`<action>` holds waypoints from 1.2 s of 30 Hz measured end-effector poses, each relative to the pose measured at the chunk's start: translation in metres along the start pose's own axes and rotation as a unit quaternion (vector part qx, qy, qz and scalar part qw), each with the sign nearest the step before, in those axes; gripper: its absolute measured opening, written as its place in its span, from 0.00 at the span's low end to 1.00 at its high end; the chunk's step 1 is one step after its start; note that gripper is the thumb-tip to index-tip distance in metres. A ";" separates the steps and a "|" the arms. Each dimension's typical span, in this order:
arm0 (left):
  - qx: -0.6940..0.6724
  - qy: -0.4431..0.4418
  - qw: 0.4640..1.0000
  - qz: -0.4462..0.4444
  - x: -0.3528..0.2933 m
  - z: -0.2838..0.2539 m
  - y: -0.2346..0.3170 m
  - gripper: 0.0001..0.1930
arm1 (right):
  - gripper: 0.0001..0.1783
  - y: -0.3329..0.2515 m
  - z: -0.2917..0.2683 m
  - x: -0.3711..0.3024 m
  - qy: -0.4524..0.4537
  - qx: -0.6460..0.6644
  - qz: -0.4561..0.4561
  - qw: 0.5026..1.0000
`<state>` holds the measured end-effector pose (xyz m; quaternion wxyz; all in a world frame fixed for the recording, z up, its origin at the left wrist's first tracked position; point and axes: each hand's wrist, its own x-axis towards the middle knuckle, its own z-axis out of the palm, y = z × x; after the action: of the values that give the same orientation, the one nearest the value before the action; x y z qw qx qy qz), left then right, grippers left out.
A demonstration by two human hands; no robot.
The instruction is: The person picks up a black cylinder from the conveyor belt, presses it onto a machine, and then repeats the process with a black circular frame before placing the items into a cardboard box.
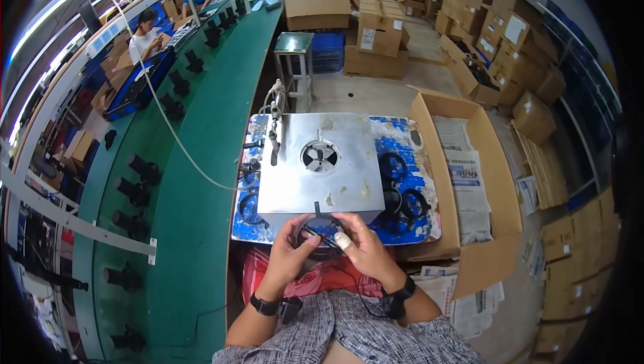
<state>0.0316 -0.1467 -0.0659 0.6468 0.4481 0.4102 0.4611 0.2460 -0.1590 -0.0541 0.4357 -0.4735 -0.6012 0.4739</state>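
Close to my body, at the front edge of a silvery metal box [288,183], both hands hold a black ring-shaped part [323,218] with a narrow tab pointing away from me. My left hand [294,251] is closed on its left side, thumb over the ring. My right hand [365,249] grips the right side, with a pale wrap on one finger. The part's lower side is partly hidden by my fingers. A round opening with metal blades [320,157] is set in the box top. Similar black rings [393,166] lie right of the box.
The box stands on a worn blue board [429,220]. A hose-fed air gun [274,137] is at its left. An open carton [510,213] lined with newspaper stands right. A green conveyor [191,230] with several black parts runs left, two people sitting beyond it. Stacked cartons [382,29] fill the back.
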 end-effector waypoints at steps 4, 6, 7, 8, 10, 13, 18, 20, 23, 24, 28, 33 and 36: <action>0.092 0.050 0.989 0.104 0.006 0.007 -0.007 0.30 | 0.33 -0.020 0.016 0.013 0.064 -0.215 -0.075 0.972; 0.129 0.060 0.981 0.135 0.009 0.013 -0.003 0.30 | 0.33 -0.025 0.018 0.020 0.076 -0.225 -0.082 0.968; 0.166 0.070 0.969 0.167 0.010 0.017 0.001 0.29 | 0.33 -0.029 0.017 0.024 0.088 -0.234 -0.090 0.964; 0.202 0.081 0.955 0.199 0.012 0.020 0.004 0.29 | 0.33 -0.034 0.016 0.027 0.099 -0.243 -0.099 0.960; 0.215 0.099 0.948 0.213 0.022 0.022 0.000 0.28 | 0.32 -0.034 0.016 0.040 0.103 -0.257 -0.102 0.955; 0.239 0.130 0.931 0.243 0.050 0.017 -0.003 0.26 | 0.30 -0.032 0.011 0.067 0.117 -0.286 -0.107 0.945; 0.330 0.134 0.905 0.231 0.142 -0.006 0.012 0.22 | 0.27 -0.014 -0.001 0.145 0.124 -0.371 -0.054 0.919; 0.335 0.148 0.901 0.234 0.174 -0.010 0.015 0.21 | 0.27 -0.002 -0.003 0.172 0.137 -0.395 -0.051 0.907; 0.428 0.178 0.874 0.145 0.208 -0.004 0.021 0.20 | 0.27 0.015 -0.012 0.204 0.150 -0.425 -0.030 0.892; 0.429 0.181 0.873 0.147 0.211 -0.006 0.021 0.20 | 0.27 0.012 -0.010 0.209 0.149 -0.424 -0.034 0.893; 0.472 0.199 0.849 0.126 0.215 -0.006 0.012 0.21 | 0.27 0.011 -0.009 0.217 0.135 -0.441 0.018 0.887; 0.552 0.266 0.762 0.210 0.208 0.000 0.008 0.20 | 0.29 0.012 -0.023 0.220 0.096 -0.433 0.012 0.896; 0.566 0.234 0.767 0.190 0.202 -0.003 0.012 0.21 | 0.31 0.010 -0.032 0.218 0.067 -0.437 0.007 0.897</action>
<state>0.0738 0.0506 -0.0791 0.0591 0.6801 0.6419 0.3491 0.2408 0.0609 -0.0417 0.2206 -0.6513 -0.7136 0.1339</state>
